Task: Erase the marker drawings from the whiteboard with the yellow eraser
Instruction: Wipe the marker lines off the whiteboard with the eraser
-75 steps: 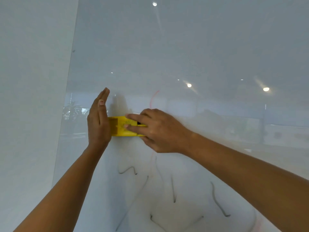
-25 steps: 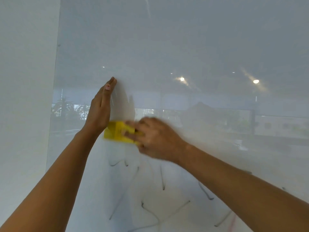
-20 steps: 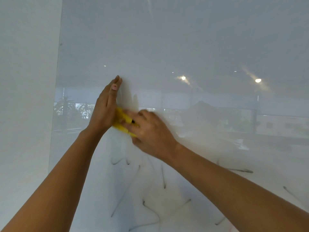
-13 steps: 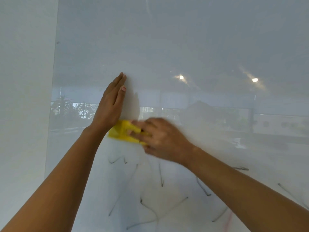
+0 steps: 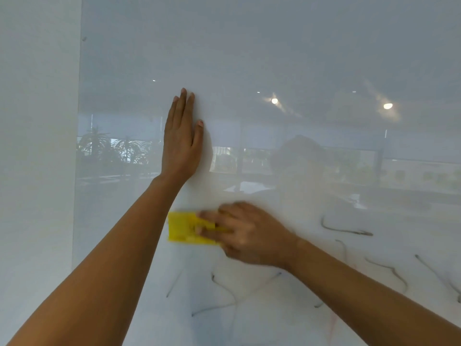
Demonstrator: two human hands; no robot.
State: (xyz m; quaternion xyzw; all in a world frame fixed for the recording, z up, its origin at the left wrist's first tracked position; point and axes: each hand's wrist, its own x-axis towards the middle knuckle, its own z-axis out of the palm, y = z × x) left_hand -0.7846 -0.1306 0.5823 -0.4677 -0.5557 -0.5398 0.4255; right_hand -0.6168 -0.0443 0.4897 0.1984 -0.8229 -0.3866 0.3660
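While the right hand (image 5: 249, 233) is gripping the motion-blurred yellow eraser (image 5: 187, 229) against the whiteboard (image 5: 274, 46), below the left hand (image 5: 182, 143) lying flat and open-fingered on the surface, the stroke is calling for firm, even pressure and overlapping passes toward the grey marker lines (image 5: 349, 231) lower down.

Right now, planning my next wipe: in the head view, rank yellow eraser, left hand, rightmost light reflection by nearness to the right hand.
1. yellow eraser: in the right hand.
2. left hand: above, leftward.
3. light reflection: far upper right.
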